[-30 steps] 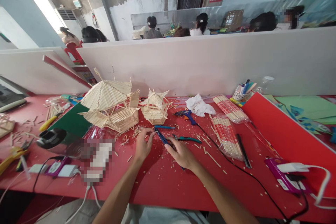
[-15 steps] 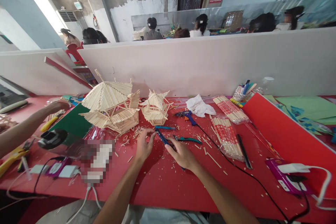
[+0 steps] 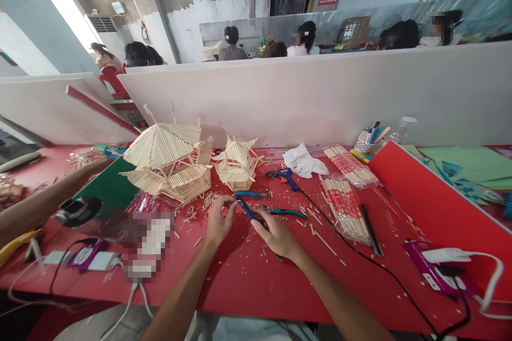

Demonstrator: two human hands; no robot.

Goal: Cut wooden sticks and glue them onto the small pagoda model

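Right hand (image 3: 277,235) has our blue cutters (image 3: 246,209) gripped, nose aimed far-left at our left hand (image 3: 218,222), fingertips pinched just beside it.

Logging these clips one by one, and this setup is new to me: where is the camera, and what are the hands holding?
No machine here: a camera worn on a person's head looks forward and down, so the two bare arms from below are their own. The right hand grips blue-handled cutting pliers; the left hand pinches at their tip, on something too small to see. On the red table stand a large pale wooden-stick pavilion model and a smaller stick model, beside a blue glue gun and wrapped chopstick packs. The arm at the left edge is another person's.
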